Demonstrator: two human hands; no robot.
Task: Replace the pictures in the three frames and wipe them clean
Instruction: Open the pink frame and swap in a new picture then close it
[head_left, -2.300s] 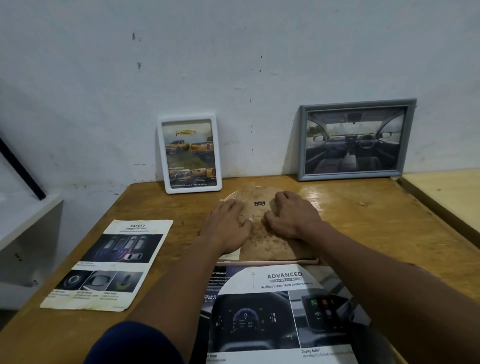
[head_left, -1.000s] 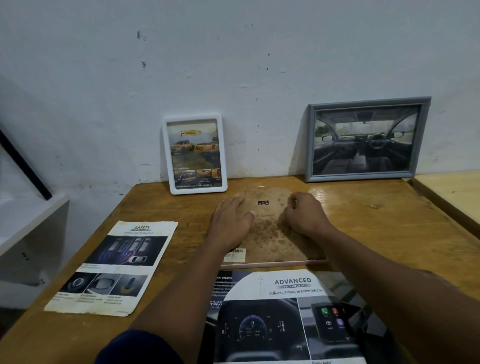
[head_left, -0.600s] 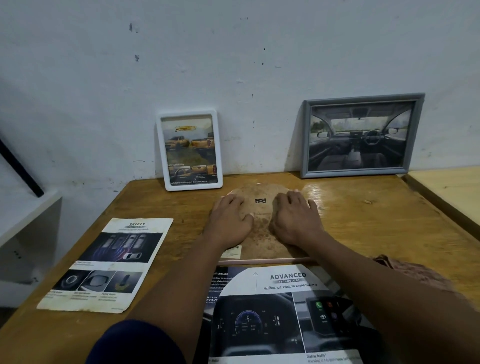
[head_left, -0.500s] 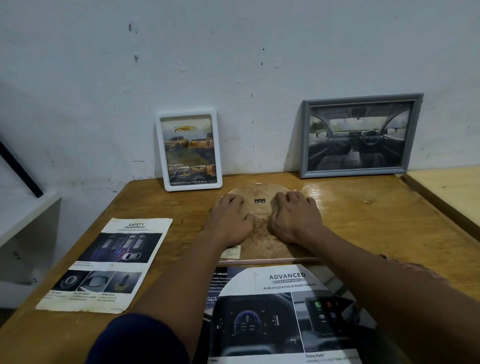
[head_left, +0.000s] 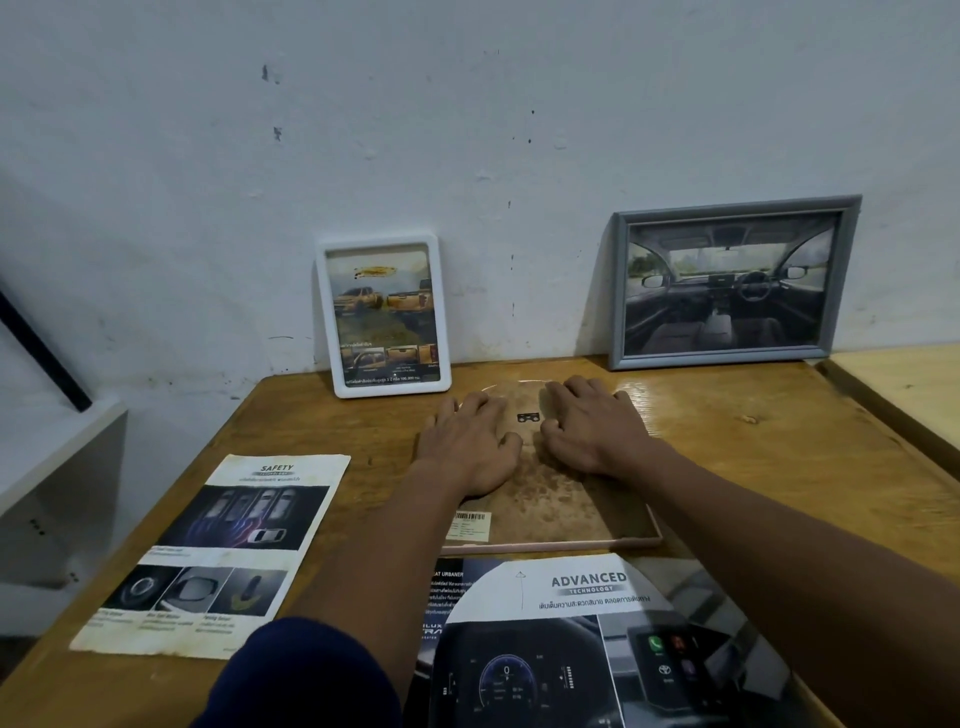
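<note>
Lying flat on the left of the table (head_left: 779, 467) is a SAFETY leaflet (head_left: 208, 556); beyond it a white frame (head_left: 384, 314) with a picture of trucks leans against the wall. At centre the left hand (head_left: 467, 447) rests palm-down, fingers loosely straight, on the brown back of an arch-topped frame (head_left: 545, 493) lying face down. The right hand (head_left: 587, 426) presses beside it likewise, gripping nothing. An ADVANCED leaflet (head_left: 571, 623) lies just nearer. A grey frame (head_left: 727, 283) leans against the wall at far right.
</note>
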